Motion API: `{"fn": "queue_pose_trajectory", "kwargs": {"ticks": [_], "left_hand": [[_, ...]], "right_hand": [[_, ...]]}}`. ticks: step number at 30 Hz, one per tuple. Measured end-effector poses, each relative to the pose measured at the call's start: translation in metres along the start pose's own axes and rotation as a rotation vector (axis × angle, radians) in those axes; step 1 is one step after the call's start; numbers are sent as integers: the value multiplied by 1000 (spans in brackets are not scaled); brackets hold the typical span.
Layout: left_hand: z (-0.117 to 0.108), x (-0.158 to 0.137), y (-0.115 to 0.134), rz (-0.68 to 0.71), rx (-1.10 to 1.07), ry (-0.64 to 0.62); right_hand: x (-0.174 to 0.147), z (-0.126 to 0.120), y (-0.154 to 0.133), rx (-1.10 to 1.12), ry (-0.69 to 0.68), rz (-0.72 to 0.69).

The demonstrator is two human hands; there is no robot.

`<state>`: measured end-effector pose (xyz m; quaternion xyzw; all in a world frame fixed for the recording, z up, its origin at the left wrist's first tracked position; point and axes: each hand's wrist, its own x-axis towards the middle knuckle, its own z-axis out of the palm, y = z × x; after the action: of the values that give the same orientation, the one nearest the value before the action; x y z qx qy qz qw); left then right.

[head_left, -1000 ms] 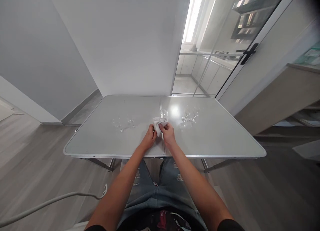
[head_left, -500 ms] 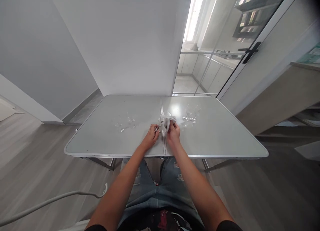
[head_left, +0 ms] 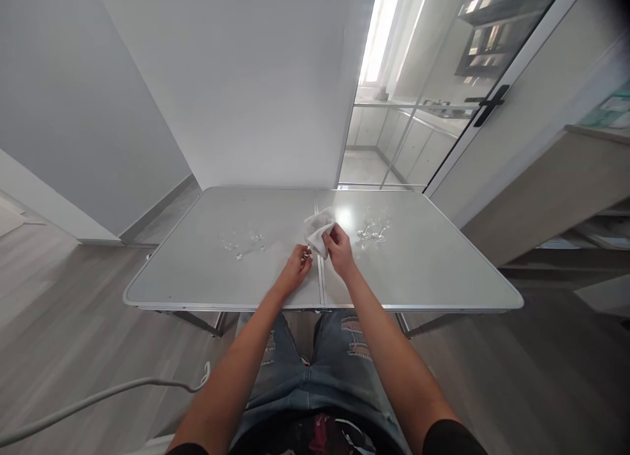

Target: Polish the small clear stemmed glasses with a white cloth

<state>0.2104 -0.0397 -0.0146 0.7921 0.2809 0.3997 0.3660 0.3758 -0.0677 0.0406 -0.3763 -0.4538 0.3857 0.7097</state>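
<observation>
On the folding table [head_left: 423, 271], at frame centre, the right hand [head_left: 339, 250] pinches a white cloth [head_left: 317, 235], spread flatter than half a second earlier; the left hand [head_left: 295, 268] grips a stemmed glass [head_left: 306, 253].

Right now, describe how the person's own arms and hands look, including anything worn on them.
A short black sleeve covers the top of the right arm, and a bit of black sleeve shows on the left arm. Below the sleeves both arms are bare. The left hand and right hand wear no gloves, and no watch shows at either wrist.
</observation>
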Motion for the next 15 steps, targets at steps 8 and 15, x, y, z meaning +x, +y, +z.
{"fn": "queue_pose_trajectory", "kwargs": {"ticks": [8,15], "left_hand": [[-6,1,-18,9,55,280],[-10,0,-2,-20,64,388]], "right_hand": [[-25,38,24,-53,27,-8],[-16,22,43,261,310,152]]}}
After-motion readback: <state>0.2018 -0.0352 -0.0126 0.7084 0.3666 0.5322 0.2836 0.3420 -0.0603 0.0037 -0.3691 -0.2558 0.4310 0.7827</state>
